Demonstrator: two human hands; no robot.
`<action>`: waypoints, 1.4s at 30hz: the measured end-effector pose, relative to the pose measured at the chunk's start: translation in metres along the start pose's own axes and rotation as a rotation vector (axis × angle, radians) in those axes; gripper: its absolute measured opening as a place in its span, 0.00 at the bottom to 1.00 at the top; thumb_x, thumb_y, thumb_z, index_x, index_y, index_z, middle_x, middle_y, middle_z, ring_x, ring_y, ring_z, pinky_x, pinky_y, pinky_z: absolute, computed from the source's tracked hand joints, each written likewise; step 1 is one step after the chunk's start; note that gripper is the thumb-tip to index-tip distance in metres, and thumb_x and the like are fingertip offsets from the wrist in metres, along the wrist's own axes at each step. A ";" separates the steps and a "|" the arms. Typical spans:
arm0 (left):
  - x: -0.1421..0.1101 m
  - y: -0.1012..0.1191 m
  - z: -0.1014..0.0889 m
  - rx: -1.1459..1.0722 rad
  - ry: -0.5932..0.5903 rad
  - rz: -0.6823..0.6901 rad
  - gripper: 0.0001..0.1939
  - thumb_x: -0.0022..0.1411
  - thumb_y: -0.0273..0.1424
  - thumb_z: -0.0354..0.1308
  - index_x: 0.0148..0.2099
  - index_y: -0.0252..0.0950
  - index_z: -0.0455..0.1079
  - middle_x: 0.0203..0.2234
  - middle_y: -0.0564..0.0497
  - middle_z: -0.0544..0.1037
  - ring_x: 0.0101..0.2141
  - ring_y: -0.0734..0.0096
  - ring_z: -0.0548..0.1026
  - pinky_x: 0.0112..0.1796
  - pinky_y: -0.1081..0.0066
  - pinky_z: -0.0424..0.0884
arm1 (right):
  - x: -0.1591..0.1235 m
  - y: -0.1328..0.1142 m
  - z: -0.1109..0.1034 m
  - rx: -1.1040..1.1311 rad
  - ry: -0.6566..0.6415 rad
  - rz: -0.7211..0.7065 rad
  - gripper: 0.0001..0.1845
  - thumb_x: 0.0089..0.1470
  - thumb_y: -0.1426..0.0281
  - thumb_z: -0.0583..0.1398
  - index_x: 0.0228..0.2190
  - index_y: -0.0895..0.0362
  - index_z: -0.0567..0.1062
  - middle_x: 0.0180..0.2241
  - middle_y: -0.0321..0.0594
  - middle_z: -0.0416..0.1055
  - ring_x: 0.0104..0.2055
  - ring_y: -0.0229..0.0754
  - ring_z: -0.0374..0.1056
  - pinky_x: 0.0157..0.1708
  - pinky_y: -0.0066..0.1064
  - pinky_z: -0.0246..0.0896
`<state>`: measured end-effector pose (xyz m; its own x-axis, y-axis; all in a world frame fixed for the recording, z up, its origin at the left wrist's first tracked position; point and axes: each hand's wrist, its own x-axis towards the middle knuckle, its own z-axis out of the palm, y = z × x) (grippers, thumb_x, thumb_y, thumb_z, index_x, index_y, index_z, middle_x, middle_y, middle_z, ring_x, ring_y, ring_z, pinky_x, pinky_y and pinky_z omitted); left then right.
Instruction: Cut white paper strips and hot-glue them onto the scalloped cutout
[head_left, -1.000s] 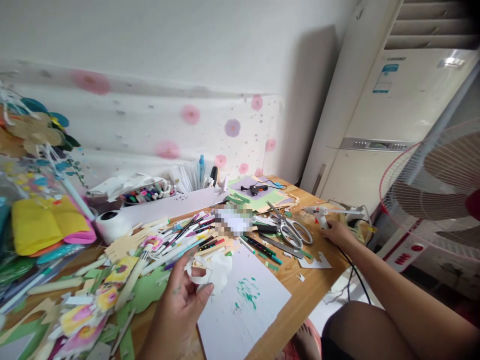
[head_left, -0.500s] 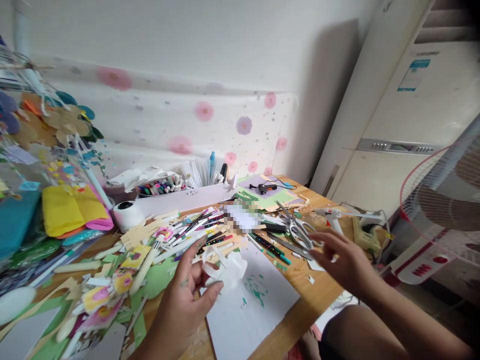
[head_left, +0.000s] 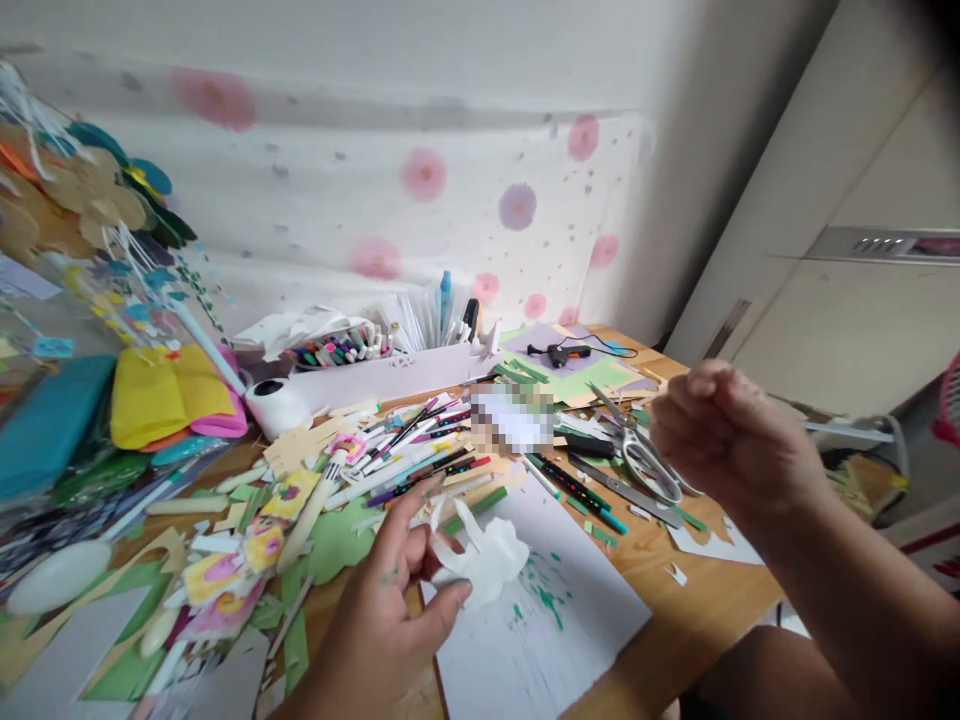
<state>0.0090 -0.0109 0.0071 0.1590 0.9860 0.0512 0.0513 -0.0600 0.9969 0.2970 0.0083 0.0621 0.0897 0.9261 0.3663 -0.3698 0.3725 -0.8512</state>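
My left hand (head_left: 390, 610) pinches a small white paper cut-out (head_left: 484, 560) between thumb and fingers, low over a white sheet with green paint marks (head_left: 540, 630). My right hand (head_left: 731, 440) hovers raised over the right side of the table, fingers curled together and blurred; whether anything is in them is hidden. Just left of it and below lie grey-handled scissors (head_left: 645, 455). A heap of coloured marker pens (head_left: 420, 455) lies beyond my left hand.
A long white box of pens (head_left: 390, 375) stands at the back, a black glue gun (head_left: 559, 350) on purple paper behind it. Paper scraps and flower cut-outs (head_left: 225, 570) litter the left. Yellow folded paper (head_left: 169, 395) and a white tape roll (head_left: 277, 405) sit at left. A tall white appliance (head_left: 847, 330) stands right.
My right hand left the glue gun at the table's right edge, drew back and rose with fingers closing. My left hand kept hold of the white cut-out. The view dipped and turned left.
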 end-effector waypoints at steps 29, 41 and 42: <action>-0.003 0.007 -0.013 0.190 -0.148 0.025 0.32 0.43 0.32 0.67 0.54 0.44 0.69 0.27 0.50 0.79 0.35 0.54 0.77 0.46 0.59 0.67 | -0.047 0.089 0.061 0.342 -0.387 0.651 0.16 0.39 0.65 0.72 0.23 0.60 0.72 0.18 0.30 0.69 0.17 0.29 0.63 0.19 0.20 0.58; -0.004 0.007 -0.005 0.065 -0.061 -0.008 0.27 0.47 0.29 0.61 0.52 0.42 0.66 0.25 0.56 0.75 0.31 0.66 0.72 0.38 0.68 0.63 | -0.023 0.015 0.012 -0.039 -0.108 0.191 0.18 0.45 0.60 0.66 0.19 0.54 0.64 0.19 0.30 0.56 0.21 0.34 0.54 0.22 0.27 0.48; -0.002 0.007 -0.005 0.054 -0.065 -0.014 0.27 0.47 0.29 0.61 0.52 0.42 0.65 0.25 0.57 0.74 0.30 0.68 0.71 0.36 0.69 0.63 | -0.020 0.005 0.003 -0.087 0.014 0.120 0.19 0.44 0.60 0.66 0.18 0.54 0.62 0.19 0.29 0.53 0.21 0.34 0.51 0.22 0.27 0.47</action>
<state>0.0038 -0.0128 0.0138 0.2219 0.9746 0.0310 0.1071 -0.0559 0.9927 0.2902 -0.0085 0.0522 0.0624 0.9649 0.2550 -0.2971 0.2619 -0.9183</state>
